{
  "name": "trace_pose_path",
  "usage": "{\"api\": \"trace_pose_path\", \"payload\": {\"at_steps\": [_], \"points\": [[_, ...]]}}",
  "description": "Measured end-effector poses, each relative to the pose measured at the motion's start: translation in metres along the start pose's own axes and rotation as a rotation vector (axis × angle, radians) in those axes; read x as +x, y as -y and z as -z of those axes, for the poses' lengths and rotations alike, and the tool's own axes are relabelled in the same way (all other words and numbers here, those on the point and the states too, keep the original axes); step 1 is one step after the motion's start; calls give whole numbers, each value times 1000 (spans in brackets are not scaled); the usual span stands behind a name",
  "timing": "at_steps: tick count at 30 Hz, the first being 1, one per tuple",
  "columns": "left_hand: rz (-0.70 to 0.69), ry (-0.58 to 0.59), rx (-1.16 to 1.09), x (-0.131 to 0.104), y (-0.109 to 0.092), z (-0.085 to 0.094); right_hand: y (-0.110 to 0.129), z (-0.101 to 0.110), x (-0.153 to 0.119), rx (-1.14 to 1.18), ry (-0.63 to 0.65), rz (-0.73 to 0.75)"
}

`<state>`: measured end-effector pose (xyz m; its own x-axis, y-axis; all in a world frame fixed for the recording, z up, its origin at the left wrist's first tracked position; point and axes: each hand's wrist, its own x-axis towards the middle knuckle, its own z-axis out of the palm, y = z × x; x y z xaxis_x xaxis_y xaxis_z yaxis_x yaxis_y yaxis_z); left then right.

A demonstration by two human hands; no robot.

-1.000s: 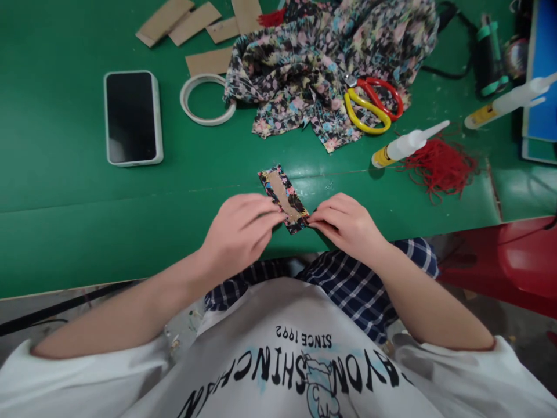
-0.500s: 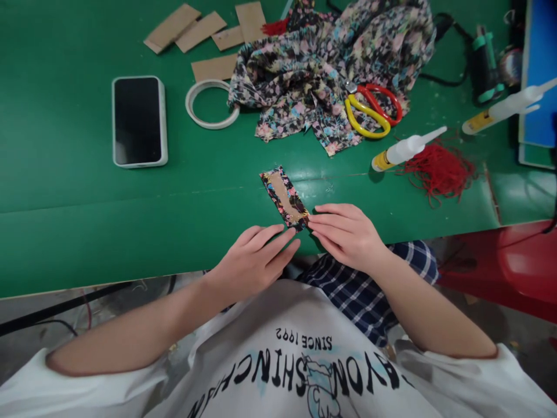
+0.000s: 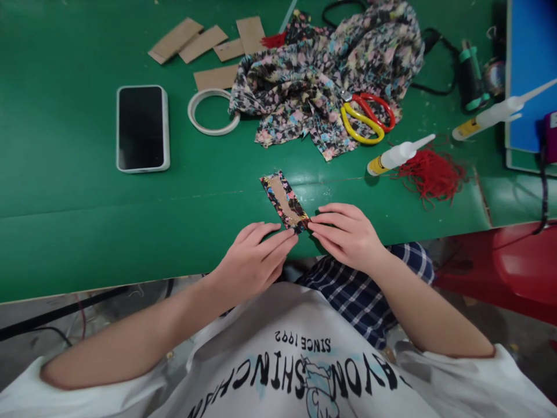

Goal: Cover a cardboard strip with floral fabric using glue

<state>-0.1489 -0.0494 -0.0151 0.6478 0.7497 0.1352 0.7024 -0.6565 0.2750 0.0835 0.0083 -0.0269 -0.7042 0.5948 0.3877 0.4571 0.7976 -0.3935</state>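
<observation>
A small cardboard strip [image 3: 284, 198] lies slanted on the green table, with black floral cloth folded over its edges. Its brown middle shows, and small shiny specks dot the near end. My left hand [image 3: 256, 255] has its fingers closed at the strip's near edge, fingertips against the cloth; its thumb is mostly hidden. From the other side, my right hand [image 3: 348, 235] pinches the near right corner of the strip with its fingertips. What lies under the fingertips is hidden.
Beyond the strip lie crumpled floral cloth [image 3: 300, 87], scissors [image 3: 363, 125], a tape roll [image 3: 194, 119] and several cardboard pieces [image 3: 215, 78]. A phone-like device [image 3: 141, 129] sits left. Glue bottles [image 3: 391, 158] and red threads [image 3: 430, 177] are at right, near a red chair [image 3: 522, 255].
My left fingers have drawn closer together at the strip's near edge. The right hand keeps its place at the corner. The view has shifted slightly.
</observation>
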Motion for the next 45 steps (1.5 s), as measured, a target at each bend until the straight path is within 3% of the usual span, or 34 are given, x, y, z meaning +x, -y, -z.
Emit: {"api": "trace_pose_path", "payload": {"at_steps": [5, 16, 20, 22, 27, 32, 38, 45], "points": [[-57, -2, 46, 1, -3, -2, 1, -1, 1, -48, 5, 5], [-53, -33, 31, 1, -2, -6, -4, -4, 14, 90, -10, -212], [-48, -47, 34, 0, -3, -6, -2, -1, 13, 159, -82, -266], [-49, -49, 41, 0, -3, -7, 0, 1, 9, 118, -98, -241], [-56, -62, 52, 0, -3, -6, 9, 1, 0, -146, 33, -122], [-45, -61, 88, 4, -7, -6, 19, -2, 1, -300, 60, -87], [23, -102, 171, 14, -18, -12, 30, -4, 6, -386, 77, 1], [29, -131, 209, 19, -22, -10, 25, -2, 11, -335, 153, 105]]}}
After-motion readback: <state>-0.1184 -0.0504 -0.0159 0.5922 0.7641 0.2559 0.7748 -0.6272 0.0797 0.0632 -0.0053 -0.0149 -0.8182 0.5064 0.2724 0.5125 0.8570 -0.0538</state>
